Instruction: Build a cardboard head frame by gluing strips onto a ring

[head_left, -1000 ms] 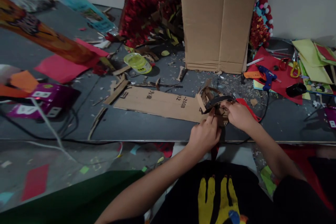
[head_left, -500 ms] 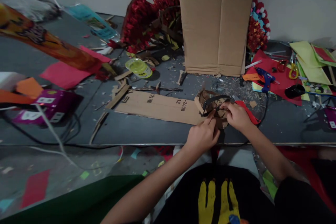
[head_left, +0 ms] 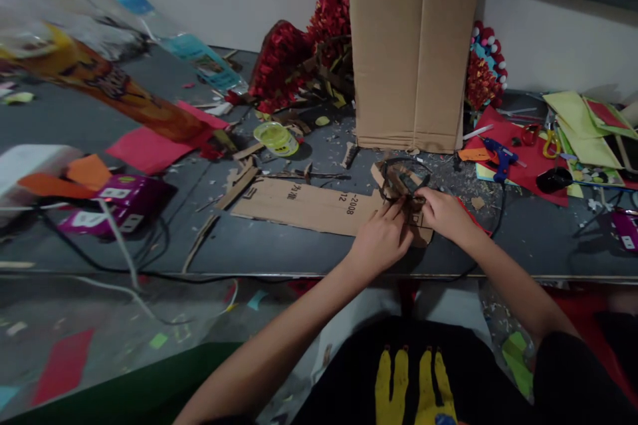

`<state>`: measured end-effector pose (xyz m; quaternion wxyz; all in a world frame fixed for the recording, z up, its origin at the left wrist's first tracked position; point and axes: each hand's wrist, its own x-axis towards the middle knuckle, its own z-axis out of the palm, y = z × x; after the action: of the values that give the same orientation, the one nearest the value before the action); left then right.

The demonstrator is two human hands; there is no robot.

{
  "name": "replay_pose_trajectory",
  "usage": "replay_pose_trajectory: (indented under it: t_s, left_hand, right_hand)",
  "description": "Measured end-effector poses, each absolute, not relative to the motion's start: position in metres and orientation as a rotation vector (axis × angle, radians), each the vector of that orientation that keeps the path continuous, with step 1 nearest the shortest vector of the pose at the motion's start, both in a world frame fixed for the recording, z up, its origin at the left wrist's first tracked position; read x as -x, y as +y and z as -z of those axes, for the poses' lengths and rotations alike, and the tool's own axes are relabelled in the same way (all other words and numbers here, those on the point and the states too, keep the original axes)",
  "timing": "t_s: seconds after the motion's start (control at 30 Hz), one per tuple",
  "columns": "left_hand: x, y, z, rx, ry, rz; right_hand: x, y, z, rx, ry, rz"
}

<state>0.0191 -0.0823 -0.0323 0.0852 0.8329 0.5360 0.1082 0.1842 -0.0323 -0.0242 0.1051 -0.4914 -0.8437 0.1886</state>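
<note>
A small tangle of brown cardboard strips with a thin black band (head_left: pixel 397 180) stands at the right end of a flat cardboard strip (head_left: pixel 309 207). My left hand (head_left: pixel 383 237) is closed at its near left side, fingertips on it. From the right, my right hand (head_left: pixel 442 214) pinches at the same piece with thumb and forefinger. My fingers cover part of it, so the exact spot each one grips is hard to see. A bit of red material (head_left: pixel 473 212) shows behind my right hand.
Behind my hands rises a tall cardboard panel (head_left: pixel 416 53). At right lie a blue glue gun (head_left: pixel 501 156) with its cord, scissors (head_left: pixel 551 143) and red paper. Leftward are a yellow-green tub (head_left: pixel 277 139), an orange tube (head_left: pixel 124 93) and a purple box (head_left: pixel 119 202) with cables.
The cardboard piece with the black band has tipped and turned in my hands, its band now arching higher. My right hand has shifted slightly left. The whole view has swung a little.
</note>
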Motion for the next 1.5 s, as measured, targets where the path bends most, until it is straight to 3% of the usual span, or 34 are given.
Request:
replay_pose_trajectory:
  t_s: [0.3,0.53,1.5]
  left_hand:
    - [-0.015,-0.025,0.035,-2.607,1.441,-0.349]
    - [-0.011,0.006,0.039,-2.596,1.396,-0.336]
    - [-0.011,-0.001,0.032,-2.632,1.417,-0.183]
  right_hand:
    - [-0.181,0.005,0.025,1.579,-2.416,-0.395]
    - [-0.187,0.030,0.025,1.614,-2.411,-0.471]
    - [-0.181,0.030,0.028,1.737,-2.355,-0.567]
